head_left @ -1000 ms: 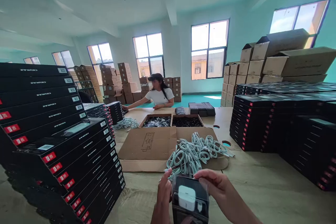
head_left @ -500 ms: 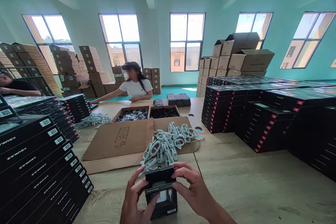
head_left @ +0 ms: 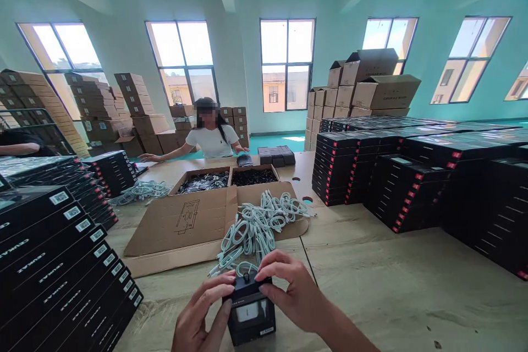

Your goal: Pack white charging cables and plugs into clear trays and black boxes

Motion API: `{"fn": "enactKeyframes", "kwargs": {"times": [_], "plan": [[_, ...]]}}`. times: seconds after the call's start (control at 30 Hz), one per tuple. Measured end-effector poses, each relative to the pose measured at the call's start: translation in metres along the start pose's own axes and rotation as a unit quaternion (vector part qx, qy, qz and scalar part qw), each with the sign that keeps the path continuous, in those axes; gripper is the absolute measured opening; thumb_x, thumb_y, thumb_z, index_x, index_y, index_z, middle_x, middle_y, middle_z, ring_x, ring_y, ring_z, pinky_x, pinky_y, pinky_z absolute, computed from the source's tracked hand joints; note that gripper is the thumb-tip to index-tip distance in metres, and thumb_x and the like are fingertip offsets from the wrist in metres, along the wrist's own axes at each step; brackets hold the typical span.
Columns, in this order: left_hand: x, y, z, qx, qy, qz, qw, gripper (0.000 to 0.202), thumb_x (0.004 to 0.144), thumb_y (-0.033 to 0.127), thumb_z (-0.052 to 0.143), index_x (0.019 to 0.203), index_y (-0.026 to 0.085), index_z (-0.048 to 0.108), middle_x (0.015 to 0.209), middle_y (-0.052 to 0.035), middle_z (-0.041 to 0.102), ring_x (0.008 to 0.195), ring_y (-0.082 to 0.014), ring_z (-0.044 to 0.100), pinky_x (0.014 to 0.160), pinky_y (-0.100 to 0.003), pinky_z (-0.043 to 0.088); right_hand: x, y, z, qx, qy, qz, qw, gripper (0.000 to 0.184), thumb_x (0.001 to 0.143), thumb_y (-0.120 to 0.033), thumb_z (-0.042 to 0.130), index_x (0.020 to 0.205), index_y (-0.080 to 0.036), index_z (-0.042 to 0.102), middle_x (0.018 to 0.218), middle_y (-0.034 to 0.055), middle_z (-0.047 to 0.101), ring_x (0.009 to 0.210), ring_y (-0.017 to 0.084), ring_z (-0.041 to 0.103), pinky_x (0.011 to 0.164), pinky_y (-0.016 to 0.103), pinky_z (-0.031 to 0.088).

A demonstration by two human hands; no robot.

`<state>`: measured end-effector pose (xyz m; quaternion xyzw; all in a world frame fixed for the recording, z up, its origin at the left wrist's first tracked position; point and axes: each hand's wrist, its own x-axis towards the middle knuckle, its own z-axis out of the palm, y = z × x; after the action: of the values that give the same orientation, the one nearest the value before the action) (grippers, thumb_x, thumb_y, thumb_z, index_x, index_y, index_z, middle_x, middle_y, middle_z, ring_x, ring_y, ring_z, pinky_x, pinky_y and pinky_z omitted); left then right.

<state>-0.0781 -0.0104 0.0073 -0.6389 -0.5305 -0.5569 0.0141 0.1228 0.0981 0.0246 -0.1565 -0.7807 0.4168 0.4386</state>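
A small black box point(head_left: 252, 323) with a clear window stands on the table in front of me; something white shows through the window. My left hand point(head_left: 204, 311) grips its left side, thumb on the front and fingers at the top edge. At the top right corner, my right hand point(head_left: 289, 289) pinches the lid flap between thumb and fingers. The lid lies folded over the top, with a dark hanging loop standing up at its back. Just behind the box lies a heap of coiled white cables point(head_left: 251, 231), partly on a flattened cardboard flap point(head_left: 165, 231).
Stacked black boxes rise at the left point(head_left: 53, 280) and the right point(head_left: 416, 198). An open carton point(head_left: 231, 179) holds small parts in two compartments. Across the table sits a co-worker point(head_left: 212, 140), arms spread. More cables point(head_left: 142, 191) lie at the left.
The box's lid flap, raised before, is now folded down over the top. My left thumb has shifted left off the window. The co-worker's far hand has moved outward.
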Motion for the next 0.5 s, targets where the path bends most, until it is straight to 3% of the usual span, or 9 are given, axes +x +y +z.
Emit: {"fn": "enactKeyframes", "kwargs": {"times": [0.13,0.27,0.4,0.5], "plan": [[0.012,0.008,-0.007,0.001,-0.012,-0.003,1.000,0.010,0.089,0.025,0.068,0.088,0.028,0.077,0.101,-0.0045,0.081,0.094,-0.0195,0.078,0.085,-0.026,0.062,0.006,-0.009,-0.008,0.033,-0.039,0.029,0.998,0.011,0.086,-0.022,0.074,0.093,-0.023,0.082,0.109,0.0083,0.069,0.104,0.020,0.069,0.094,0.033,0.053],[0.011,0.006,-0.009,0.000,-0.020,-0.005,1.000,0.011,0.088,0.027,0.068,0.083,0.029,0.077,0.101,-0.0046,0.081,0.091,-0.0207,0.078,0.081,-0.027,0.064,0.005,-0.010,-0.015,0.061,-0.077,0.053,0.994,0.012,0.089,-0.027,0.073,0.095,-0.025,0.083,0.119,0.0083,0.073,0.108,0.021,0.070,0.093,0.033,0.054],[-0.003,-0.004,-0.009,-0.018,-0.023,-0.004,1.000,0.012,0.088,0.023,0.068,0.089,0.030,0.077,0.107,-0.0049,0.080,0.098,-0.0215,0.077,0.085,-0.029,0.063,-0.002,-0.004,-0.017,0.055,-0.104,0.043,0.992,0.017,0.089,-0.035,0.075,0.100,-0.026,0.083,0.118,0.0090,0.076,0.106,0.022,0.073,0.092,0.034,0.055],[-0.016,-0.014,0.000,-0.022,-0.026,-0.031,0.999,0.017,0.091,0.022,0.064,0.102,0.030,0.075,0.120,-0.0071,0.076,0.113,-0.0234,0.073,0.092,-0.034,0.062,-0.007,0.004,-0.013,0.026,-0.090,0.028,0.995,0.021,0.089,-0.039,0.074,0.103,-0.027,0.083,0.116,0.0098,0.077,0.104,0.023,0.073,0.091,0.035,0.056]]}}
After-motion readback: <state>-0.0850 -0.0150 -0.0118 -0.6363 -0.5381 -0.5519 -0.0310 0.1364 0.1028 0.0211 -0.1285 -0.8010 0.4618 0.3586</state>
